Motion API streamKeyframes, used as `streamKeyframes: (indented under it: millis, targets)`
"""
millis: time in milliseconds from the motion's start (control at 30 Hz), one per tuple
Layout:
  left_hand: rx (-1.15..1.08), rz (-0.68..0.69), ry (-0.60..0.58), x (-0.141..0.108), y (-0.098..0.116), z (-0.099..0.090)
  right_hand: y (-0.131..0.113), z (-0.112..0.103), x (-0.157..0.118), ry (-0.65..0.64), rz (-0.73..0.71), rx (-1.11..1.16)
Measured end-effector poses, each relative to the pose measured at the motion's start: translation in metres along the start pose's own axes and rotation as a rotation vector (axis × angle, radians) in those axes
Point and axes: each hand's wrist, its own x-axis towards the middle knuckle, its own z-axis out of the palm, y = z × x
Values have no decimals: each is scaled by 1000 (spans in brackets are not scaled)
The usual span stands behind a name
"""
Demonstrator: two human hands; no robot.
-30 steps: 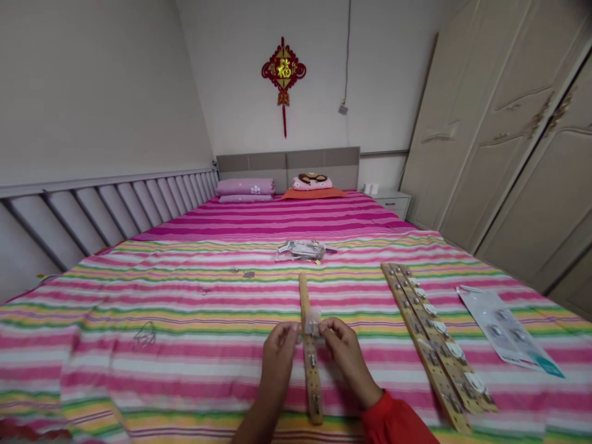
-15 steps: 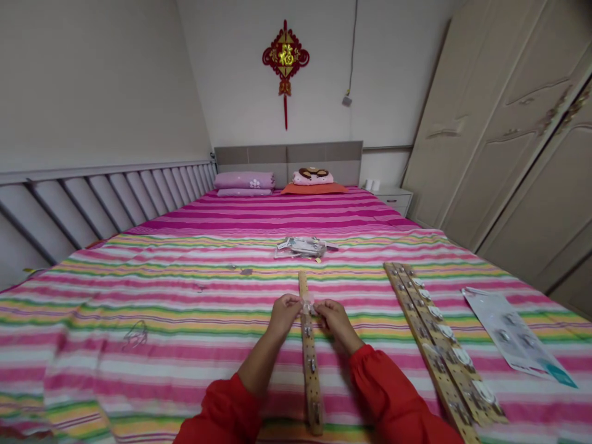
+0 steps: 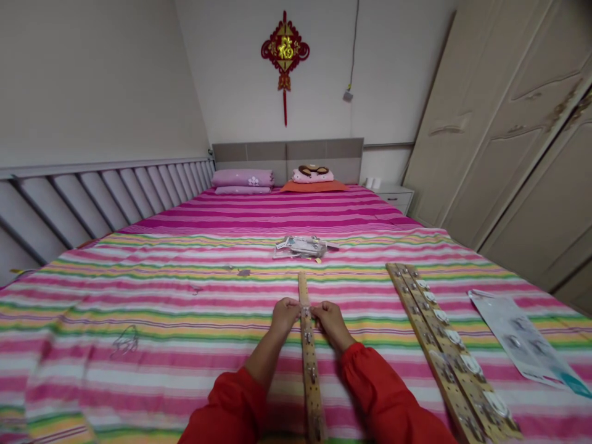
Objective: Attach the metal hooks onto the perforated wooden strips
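A narrow wooden strip with holes along it lies lengthwise on the striped bed cover. Small metal hooks are spaced along its upper face. On its far part sits a small clear-backed metal hook, between my two hands. My left hand pinches its left edge with thumb and forefinger. From the other side, my right hand pinches at its right edge, fingers closed. The fingertips partly cover the clear piece, so its exact outline is hard to see.
To the right lie wooden strips bearing metal hooks and white round pieces. Beyond them is a clear package with hooks inside. A pile of plastic packets lies ahead. Clear scraps are at left, beside a bed rail.
The clear-backed hook, held slightly raised between my hands before, now lies flatter against the strip. Both hands stay at the same spot on it. The view has shifted slightly.
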Motion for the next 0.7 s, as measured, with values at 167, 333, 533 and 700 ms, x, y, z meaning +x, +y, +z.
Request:
streamKeyframes:
  millis: [167,333,533,700]
  targets:
    - [42,-13,16,4,-3,0,7,2,4,17,-9,-8]
    - [92,-22,35,7,-5,-2,11,3,7,32,-17,-20]
    - [100,-50,24,6,-5,-2,12,2,8,38,-14,-24]
    - [93,-84,8,5,-5,-2,16,2,10,41,-6,-26]
